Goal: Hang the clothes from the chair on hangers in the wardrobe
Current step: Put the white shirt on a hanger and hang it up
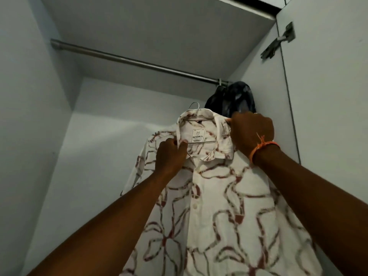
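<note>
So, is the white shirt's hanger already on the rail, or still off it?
Off. The hanger hook ends in open air below the rail, while both hands hold the shirt at its collar.

Shirt (209,196) on hanger (196,114) below rail (129,60); second garment (233,98) right, behind.

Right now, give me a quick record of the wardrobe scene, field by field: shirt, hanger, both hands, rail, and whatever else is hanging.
shirt: white patterned shirt, on a hanger, held up below the rail
hanger: wire hanger, hook free, not yet on the rail
left hand: left hand pinches the collar
right hand: right hand grips the shoulder by the collar
rail: metal rail, bare along most of its length
also hanging: dark garment at the rail's right end
</note>
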### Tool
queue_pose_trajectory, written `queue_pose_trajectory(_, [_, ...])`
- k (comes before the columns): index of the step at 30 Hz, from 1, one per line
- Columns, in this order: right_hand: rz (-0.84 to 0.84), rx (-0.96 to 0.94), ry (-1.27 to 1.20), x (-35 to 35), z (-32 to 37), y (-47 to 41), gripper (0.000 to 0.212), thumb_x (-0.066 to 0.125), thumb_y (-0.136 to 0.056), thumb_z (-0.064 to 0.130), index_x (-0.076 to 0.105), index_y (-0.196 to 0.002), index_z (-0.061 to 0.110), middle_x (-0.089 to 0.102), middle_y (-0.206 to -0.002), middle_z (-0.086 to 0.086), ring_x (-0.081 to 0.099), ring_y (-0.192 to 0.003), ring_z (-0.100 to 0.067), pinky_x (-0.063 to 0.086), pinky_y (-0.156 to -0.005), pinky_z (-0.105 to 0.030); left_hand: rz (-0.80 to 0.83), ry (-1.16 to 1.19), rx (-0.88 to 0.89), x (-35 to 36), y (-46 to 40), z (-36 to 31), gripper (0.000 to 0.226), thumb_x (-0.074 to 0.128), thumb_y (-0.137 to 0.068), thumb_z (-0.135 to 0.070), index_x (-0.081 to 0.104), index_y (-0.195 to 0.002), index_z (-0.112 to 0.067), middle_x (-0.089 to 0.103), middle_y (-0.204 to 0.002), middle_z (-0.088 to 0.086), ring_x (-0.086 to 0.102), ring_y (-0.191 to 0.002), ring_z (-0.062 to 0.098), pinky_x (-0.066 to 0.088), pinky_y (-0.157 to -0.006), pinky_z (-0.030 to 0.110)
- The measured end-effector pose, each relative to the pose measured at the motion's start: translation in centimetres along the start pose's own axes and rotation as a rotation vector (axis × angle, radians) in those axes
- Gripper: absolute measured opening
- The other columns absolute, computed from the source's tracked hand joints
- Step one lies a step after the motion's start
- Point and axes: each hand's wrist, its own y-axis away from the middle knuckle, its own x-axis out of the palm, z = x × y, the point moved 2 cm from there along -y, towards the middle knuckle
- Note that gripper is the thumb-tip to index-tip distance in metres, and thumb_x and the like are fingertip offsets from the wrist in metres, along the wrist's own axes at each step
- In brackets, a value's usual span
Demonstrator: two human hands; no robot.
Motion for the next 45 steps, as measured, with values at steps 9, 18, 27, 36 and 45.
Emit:
queue_pose_trajectory(9, [0.032,-0.012,0.128,7.1,2.7,-10.7,0.019,0.056,-0.095,0.02,0.068,-0.107,0.012,0.069,-0.106,-0.015,0.067,-0.096,-0.039,0.045,-0.07,-0.037,0.137,0.14,0.089,5.8,-12.1,2.3,0.042,0.06,-0.093,-0.034,0.056,-0.13,-0.014,0.062,-0.127,0.006,0.057,-0.118,0.027,0.044,-0.09,0.028])
queue_pose_trajectory(18, [-0.07,0.048,0.185,10.3,2.8,-16.3,0.021,0.055,-0.097,0.023,0.066,-0.108,0.008,0.063,-0.109,-0.018,0.063,-0.102,-0.043,0.048,-0.081,-0.043,-0.083,0.035,0.243,7.6,-20.3,2.3,0.015,0.055,-0.08,-0.006,0.044,-0.09,-0.011,0.051,-0.091,0.005,0.05,-0.084,0.024,0.03,-0.066,0.03])
queue_pose_trajectory(27, [-0.143,0.104,0.223,12.0,2.3,-21.7,0.024,0.056,-0.095,0.019,0.064,-0.115,0.008,0.062,-0.116,-0.02,0.061,-0.108,-0.043,0.047,-0.087,-0.043,-0.086,0.02,0.291,8.8,-25.8,0.3,0.018,0.056,-0.079,-0.001,0.061,-0.095,-0.007,0.063,-0.096,0.009,0.055,-0.083,0.024,0.037,-0.064,0.028])
queue_pose_trajectory(36, [-0.045,0.021,0.31,13.9,2.5,-21.5,0.025,0.051,-0.094,0.012,0.067,-0.113,0.008,0.065,-0.111,-0.017,0.064,-0.104,-0.04,0.048,-0.083,-0.041,0.009,-0.025,0.233,10.8,-25.4,2.5,0.02,0.06,-0.081,-0.007,0.062,-0.101,-0.006,0.063,-0.107,0.01,0.06,-0.1,0.03,0.034,-0.069,0.026])
queue_pose_trajectory(45, [-0.044,-0.03,0.352,13.7,5.2,-15.1,0.047,0.039,-0.097,0.022,0.046,-0.14,0.006,0.041,-0.145,-0.021,0.029,-0.141,-0.042,0.013,-0.112,-0.071,0.026,0.042,0.161,11.0,-19.2,1.6,0.038,0.054,-0.088,-0.014,0.051,-0.125,-0.007,0.058,-0.127,0.014,0.055,-0.116,0.033,0.044,-0.092,0.033])
